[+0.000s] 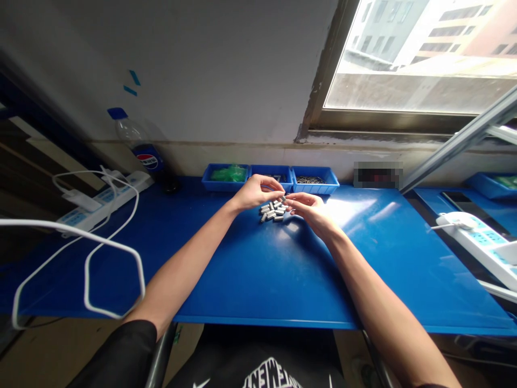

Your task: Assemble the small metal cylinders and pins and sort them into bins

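Over a small pile of short silver metal pieces (270,213), my two hands meet with their fingertips almost touching. My left hand (258,191) has its thumb and fingers pinched at a small silver metal piece (284,199). From the other side, the fingers of my right hand (307,208) close on that same piece. It is too small to make out in detail, and the fingertips partly cover it. Below the hands, the loose pieces lie in different directions on the blue table (258,275).
Behind the hands stand three blue bins: one with green material (228,173), a middle bin (271,171) partly hidden, and one with thin metal pins (310,179). A cola bottle (147,156), white cables (139,258) and a power strip (105,202) are left; another power strip (480,237) is right.
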Demonstrator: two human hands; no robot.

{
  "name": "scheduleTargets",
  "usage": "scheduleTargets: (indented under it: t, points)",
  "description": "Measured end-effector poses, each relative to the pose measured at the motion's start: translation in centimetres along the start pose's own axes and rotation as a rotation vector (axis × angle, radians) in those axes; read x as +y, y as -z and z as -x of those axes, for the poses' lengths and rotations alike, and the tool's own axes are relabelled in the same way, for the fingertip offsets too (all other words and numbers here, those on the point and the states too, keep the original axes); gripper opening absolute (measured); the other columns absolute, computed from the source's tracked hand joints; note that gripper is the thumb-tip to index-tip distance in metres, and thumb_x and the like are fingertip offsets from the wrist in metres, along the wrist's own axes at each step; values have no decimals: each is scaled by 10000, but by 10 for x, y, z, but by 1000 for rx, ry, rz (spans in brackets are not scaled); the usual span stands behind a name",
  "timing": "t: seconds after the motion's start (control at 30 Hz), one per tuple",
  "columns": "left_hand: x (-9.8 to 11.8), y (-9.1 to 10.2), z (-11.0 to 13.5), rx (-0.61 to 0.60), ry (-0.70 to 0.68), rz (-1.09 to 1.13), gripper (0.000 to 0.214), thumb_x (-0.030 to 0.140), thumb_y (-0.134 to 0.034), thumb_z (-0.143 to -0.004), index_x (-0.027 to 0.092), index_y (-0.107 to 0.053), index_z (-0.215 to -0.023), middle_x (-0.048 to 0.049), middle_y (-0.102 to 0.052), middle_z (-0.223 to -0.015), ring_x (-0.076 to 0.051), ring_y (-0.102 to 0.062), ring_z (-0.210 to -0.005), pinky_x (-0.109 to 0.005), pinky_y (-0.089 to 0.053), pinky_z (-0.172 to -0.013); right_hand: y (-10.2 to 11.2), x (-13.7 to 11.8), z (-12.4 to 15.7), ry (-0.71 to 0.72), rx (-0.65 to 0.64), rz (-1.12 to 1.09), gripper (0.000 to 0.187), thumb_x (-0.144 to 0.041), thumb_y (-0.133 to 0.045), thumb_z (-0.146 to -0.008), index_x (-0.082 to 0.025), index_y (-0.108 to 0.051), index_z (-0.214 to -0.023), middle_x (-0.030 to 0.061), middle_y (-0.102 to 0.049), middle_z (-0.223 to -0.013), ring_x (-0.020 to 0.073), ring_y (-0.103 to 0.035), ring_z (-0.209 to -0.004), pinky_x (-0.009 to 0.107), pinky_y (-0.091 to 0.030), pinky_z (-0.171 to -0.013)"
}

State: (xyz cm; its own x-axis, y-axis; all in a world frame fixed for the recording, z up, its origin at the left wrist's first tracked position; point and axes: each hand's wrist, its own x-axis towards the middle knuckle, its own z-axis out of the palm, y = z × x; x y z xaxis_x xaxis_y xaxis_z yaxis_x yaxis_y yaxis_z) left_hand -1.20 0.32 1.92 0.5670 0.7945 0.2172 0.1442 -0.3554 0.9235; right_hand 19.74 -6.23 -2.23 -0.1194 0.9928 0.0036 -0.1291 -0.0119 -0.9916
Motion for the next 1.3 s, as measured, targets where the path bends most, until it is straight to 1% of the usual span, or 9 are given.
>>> scheduleTargets:
  t: [0.17,0.23,0.33,0.5,0.6,0.83,1.0,1.17,1.3]
  points:
    - [-9,1,-3,222,-21,47,357,377,-825,-771,100,-769,-989,-157,-772,-1095,-272,-758,-1001,-382,-609,-931,3,3,-3,-27,53,-23,375,-445,-893,-716,-208,-784,-985,78,-790,-991,201,-724,-830,307,-566,-760]
    - [-11,3,-4,240,-45,59,371,367,-816,-777,111,-773,-1042,-175,-717,-1264,-286,-730,-1105,-394,-581,-1003,3,3,-4,-32,55,-30,358,-437,-886,-725,-211,-783,-983,76,-790,-996,197,-725,-826,301,-565,-759]
    - [-10,9,-4,191,-69,-41,342,337,-786,-789,135,-789,-1066,-161,-658,-1379,-274,-718,-1133,-375,-571,-1019,4,4,-4,-41,47,-39,342,-429,-877,-736,-211,-782,-983,75,-788,-988,192,-724,-818,300,-566,-763]
    - [-5,21,3,-93,-21,-430,239,237,-705,-796,168,-818,-995,-76,-798,-974,-215,-747,-895,-282,-587,-838,5,5,-4,-46,40,-44,336,-421,-882,-732,-207,-784,-973,75,-787,-970,189,-716,-806,301,-566,-757]
    - [-8,22,6,-237,17,-617,250,164,-676,-756,173,-825,-956,-64,-794,-911,-199,-729,-830,-242,-556,-738,4,4,-4,-56,47,-45,339,-420,-893,-715,-205,-785,-954,73,-787,-954,187,-709,-789,302,-567,-747]
    - [-17,14,6,-202,50,-774,328,47,-618,-680,166,-799,-926,-60,-768,-868,-179,-696,-763,-227,-514,-672,2,1,-3,-66,49,-35,345,-419,-894,-710,-202,-784,-953,72,-787,-951,186,-705,-783,294,-565,-725]
    - [-14,17,6,-178,50,-709,398,56,-623,-677,151,-791,-1025,-58,-761,-857,-164,-684,-732,-214,-519,-652,3,1,-2,-67,47,-38,337,-410,-892,-723,-199,-784,-963,73,-789,-943,178,-703,-777,290,-565,-735]
    - [-2,14,5,-129,-26,-468,360,135,-636,-755,154,-793,-1079,-57,-770,-884,-161,-713,-790,-210,-558,-713,2,1,-2,-60,51,-30,334,-401,-883,-733,-200,-781,-979,72,-790,-938,180,-705,-783,284,-563,-721]
    - [4,7,4,-87,-78,-330,286,179,-685,-755,154,-809,-1012,-77,-778,-964,-173,-735,-834,-222,-586,-746,1,-1,-2,-43,52,-10,351,-415,-876,-736,-212,-776,-1004,64,-789,-944,187,-711,-795,290,-567,-718]
